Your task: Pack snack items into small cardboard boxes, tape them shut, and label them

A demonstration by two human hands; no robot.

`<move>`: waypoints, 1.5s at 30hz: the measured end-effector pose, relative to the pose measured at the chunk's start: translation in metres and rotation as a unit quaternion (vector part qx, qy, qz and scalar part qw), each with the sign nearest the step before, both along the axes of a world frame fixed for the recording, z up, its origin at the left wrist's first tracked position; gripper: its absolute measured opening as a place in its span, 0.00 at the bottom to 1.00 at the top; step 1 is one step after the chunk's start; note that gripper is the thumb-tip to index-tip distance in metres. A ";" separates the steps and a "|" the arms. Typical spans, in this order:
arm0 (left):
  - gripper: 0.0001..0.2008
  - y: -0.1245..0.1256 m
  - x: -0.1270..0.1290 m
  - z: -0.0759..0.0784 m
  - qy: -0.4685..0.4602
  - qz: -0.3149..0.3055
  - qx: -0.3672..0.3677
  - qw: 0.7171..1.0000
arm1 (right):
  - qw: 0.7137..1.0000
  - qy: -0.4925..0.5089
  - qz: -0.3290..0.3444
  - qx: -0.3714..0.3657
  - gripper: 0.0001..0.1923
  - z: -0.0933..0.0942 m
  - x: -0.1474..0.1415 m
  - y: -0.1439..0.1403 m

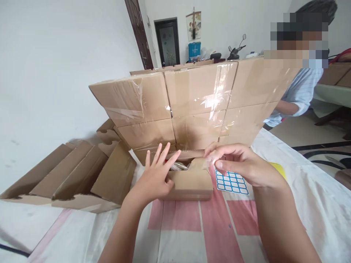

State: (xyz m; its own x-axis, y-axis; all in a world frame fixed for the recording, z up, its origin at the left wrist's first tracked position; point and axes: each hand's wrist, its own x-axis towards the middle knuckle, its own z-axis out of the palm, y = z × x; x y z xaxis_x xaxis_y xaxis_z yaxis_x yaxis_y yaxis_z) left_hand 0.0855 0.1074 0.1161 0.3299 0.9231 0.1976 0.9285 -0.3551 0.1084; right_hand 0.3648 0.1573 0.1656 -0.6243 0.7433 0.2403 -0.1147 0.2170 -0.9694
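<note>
Small cardboard box (189, 182) sits open on a pink-and-white cloth-covered surface (192, 226), taped cartons (192, 98) stacked behind it in a white-walled room.
Left hand (156, 175), fingers spread, rests on the box; right hand (241, 164) pinches something clear over a blue sticker sheet (231, 181).

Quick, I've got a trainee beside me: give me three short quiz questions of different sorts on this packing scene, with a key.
1. True or false: the left hand rests on the small open box with its fingers spread.
2. Where does the blue label sheet lie? A) on top of the stacked cartons B) on the cloth right of the small open box, under the right hand C) inside the folded flat boxes
3. Fill in: the sealed cartons behind the small open box are wrapped in clear ____.

Key: 1 true; 2 B; 3 tape
</note>
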 end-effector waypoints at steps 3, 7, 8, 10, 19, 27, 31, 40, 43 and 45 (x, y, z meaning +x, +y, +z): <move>0.44 0.001 0.002 -0.005 -0.010 0.036 0.009 0.999 | 0.998 -0.019 -0.051 0.018 0.09 0.001 0.006 0.003; 0.33 -0.007 0.001 -0.018 -0.022 0.034 0.007 0.999 | 0.998 -0.023 -0.064 -0.010 0.09 0.002 0.007 0.004; 0.30 -0.010 0.000 -0.022 -0.027 0.028 0.001 0.999 | 0.998 -0.022 -0.056 -0.018 0.09 0.001 0.005 0.004; 0.27 -0.015 -0.001 -0.032 -0.040 0.021 -0.008 0.999 | 0.999 -0.019 -0.019 -0.043 0.08 -0.002 -0.002 0.005; 0.30 -0.022 0.001 -0.046 -0.129 0.065 -0.001 0.989 | 0.989 -0.147 -0.001 0.001 0.05 -0.050 -0.073 0.012; 0.32 -0.027 0.007 -0.051 -0.186 0.086 0.034 0.978 | 0.984 -0.178 -0.013 -0.002 0.08 -0.048 -0.084 0.017; 0.25 -0.023 0.008 -0.053 -0.128 0.077 0.061 0.987 | 0.995 -0.101 0.006 -0.019 0.12 -0.048 -0.088 0.021; 0.18 -0.025 0.008 -0.050 -0.122 0.092 0.098 0.983 | 0.987 -0.036 0.071 -0.141 0.09 -0.037 -0.078 0.018; 0.18 -0.025 0.007 -0.053 -0.122 0.096 0.100 0.983 | 0.986 -0.146 0.032 -0.068 0.08 -0.044 -0.081 0.020; 0.19 -0.025 0.005 -0.056 -0.128 0.096 0.097 0.982 | 0.978 -0.206 -0.025 -0.003 0.10 -0.049 -0.084 0.021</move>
State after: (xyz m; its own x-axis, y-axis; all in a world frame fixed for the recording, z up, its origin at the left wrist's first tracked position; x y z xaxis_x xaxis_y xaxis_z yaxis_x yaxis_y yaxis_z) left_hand 0.0907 0.0824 0.0601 0.0693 0.9001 0.4301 0.9317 -0.2125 0.2945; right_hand 0.2804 0.1787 0.1169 -0.6307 0.7755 -0.0286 0.2970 0.2072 -0.9321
